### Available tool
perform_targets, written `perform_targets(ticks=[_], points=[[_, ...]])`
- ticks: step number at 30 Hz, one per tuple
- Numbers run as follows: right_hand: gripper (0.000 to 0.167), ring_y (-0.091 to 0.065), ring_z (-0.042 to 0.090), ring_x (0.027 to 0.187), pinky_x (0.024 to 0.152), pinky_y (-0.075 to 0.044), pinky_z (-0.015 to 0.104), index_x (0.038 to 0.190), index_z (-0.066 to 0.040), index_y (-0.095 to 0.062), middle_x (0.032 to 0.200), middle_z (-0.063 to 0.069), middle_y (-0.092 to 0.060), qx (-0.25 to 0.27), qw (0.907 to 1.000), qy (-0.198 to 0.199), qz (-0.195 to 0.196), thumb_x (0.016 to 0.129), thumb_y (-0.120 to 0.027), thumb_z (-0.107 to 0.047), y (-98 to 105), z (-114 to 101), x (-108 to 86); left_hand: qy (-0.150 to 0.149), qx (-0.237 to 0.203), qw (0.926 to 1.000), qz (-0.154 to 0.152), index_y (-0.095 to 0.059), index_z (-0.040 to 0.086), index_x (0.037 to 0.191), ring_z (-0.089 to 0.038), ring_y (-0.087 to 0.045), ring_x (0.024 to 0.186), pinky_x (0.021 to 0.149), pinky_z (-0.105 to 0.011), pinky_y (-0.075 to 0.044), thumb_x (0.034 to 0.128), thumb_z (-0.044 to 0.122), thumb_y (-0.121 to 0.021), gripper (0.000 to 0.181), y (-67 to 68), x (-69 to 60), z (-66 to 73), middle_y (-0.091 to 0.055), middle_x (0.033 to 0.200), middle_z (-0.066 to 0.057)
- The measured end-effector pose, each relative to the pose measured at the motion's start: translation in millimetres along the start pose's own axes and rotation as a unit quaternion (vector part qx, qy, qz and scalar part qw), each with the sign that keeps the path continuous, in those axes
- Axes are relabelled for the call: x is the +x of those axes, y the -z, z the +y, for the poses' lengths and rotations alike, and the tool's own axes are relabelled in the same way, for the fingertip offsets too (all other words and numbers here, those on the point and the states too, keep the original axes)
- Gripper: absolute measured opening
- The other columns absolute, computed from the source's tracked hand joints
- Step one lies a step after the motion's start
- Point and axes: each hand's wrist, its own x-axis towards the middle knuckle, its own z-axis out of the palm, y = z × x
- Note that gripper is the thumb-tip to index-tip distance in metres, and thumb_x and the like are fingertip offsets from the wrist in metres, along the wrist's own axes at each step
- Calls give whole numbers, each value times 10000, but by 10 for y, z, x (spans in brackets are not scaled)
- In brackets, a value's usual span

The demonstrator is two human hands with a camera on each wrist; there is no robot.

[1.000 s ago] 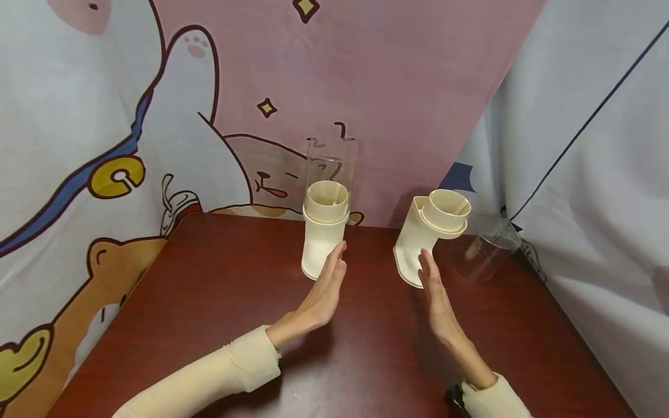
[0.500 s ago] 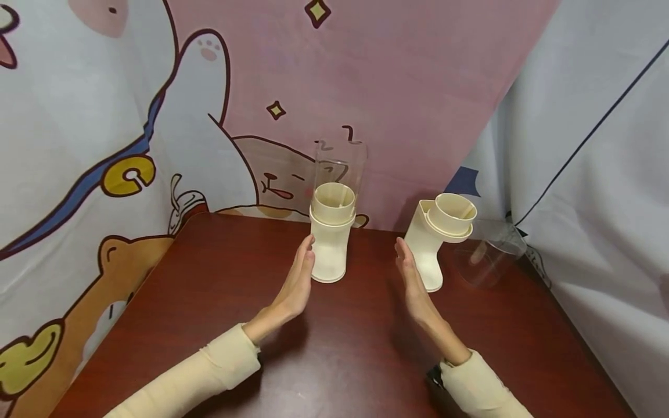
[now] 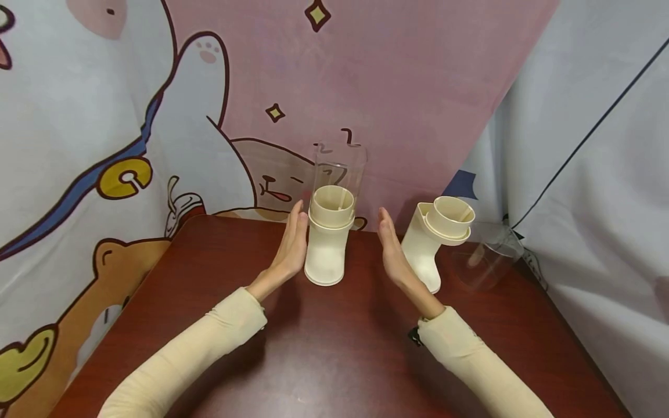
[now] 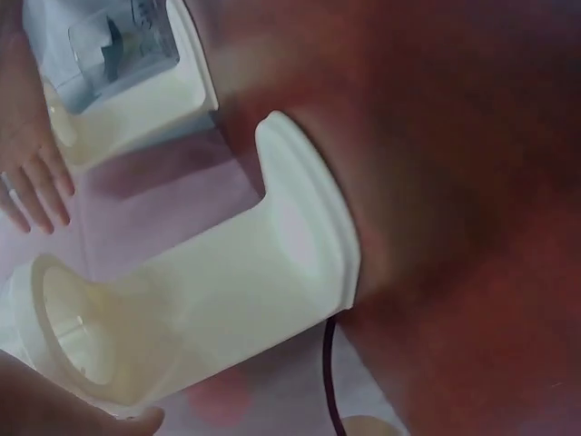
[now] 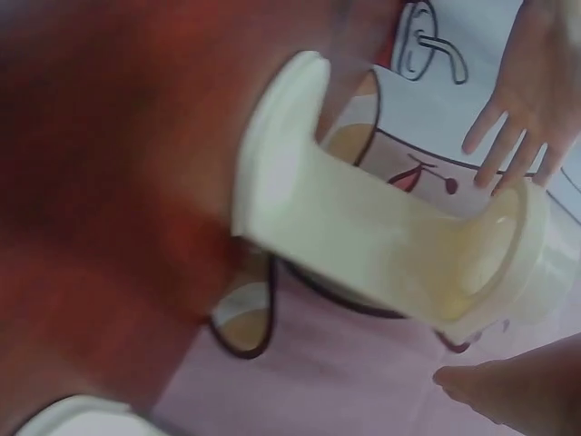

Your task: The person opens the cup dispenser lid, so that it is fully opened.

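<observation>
A cream curved stand (image 3: 325,261) with a ring-shaped cup on top stands upright on the table between both hands. My left hand (image 3: 289,249), fingers straight, is close along its left side; whether it touches, I cannot tell. My right hand (image 3: 395,252), also with straight fingers, is held apart from it on the right, palm facing it. Behind or above that cup rises a clear cylinder (image 3: 340,165); how it is seated is hidden. A second cream stand (image 3: 425,247), likewise ring-topped, is just right of my right hand, which partly covers it.
A second clear cylinder (image 3: 486,264) is tilted or lying right of the second stand, near the cloth wall. Printed cloth (image 3: 407,104) closes off the back and sides of the dark red wooden table (image 3: 324,360).
Both hands have moved to the left and farther forward, from in front of the two stands to either side of the left one. The stands and cylinders have not moved.
</observation>
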Motion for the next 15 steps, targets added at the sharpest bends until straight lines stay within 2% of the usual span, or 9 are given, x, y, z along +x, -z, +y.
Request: perform_targets(ticks=[4, 6, 10, 15], points=[[838, -33, 270, 1554, 1254, -55, 493, 1600, -46, -27, 1678, 138, -43, -191, 9996, -24, 197, 1020, -151, -639, -189, -114, 182, -231, 78, 9996, 139, -174, 83, 1592, -279, -209, 1519, 1233, -477, -194, 1051, 581, -116, 737, -65, 178, 2, -213, 1640, -120], [853, -24, 255, 1554, 1254, -45, 485, 1603, -62, -32, 1679, 128, -37, -232, 9994, 14, 269, 1010, -158, -662, -302, -145, 243, -218, 85, 9996, 165, -150, 88, 1599, -266, -196, 1526, 1238, -462, -187, 1054, 574, -120, 730, -131, 228, -9, -189, 1653, -109], [810, 10, 239, 1551, 1246, -47, 526, 1607, -99, 5, 1678, 120, -11, -344, 9991, 90, 236, 1024, -170, -632, -498, -129, 281, -122, -24, 9997, 219, -76, 85, 1606, -249, -156, 1538, 1246, -455, -166, 1068, 536, -208, 714, -275, 235, -27, -128, 1674, -99], [758, -17, 213, 1545, 1235, -67, 553, 1612, -144, 7, 1674, 95, -50, -371, 9981, 285, 413, 1039, -216, -588, -601, -46, 309, -192, -78, 9981, 575, -42, 48, 1596, -251, -144, 1538, 1244, -455, -174, 1065, 460, -359, 744, -426, 168, 22, -93, 1672, -139]])
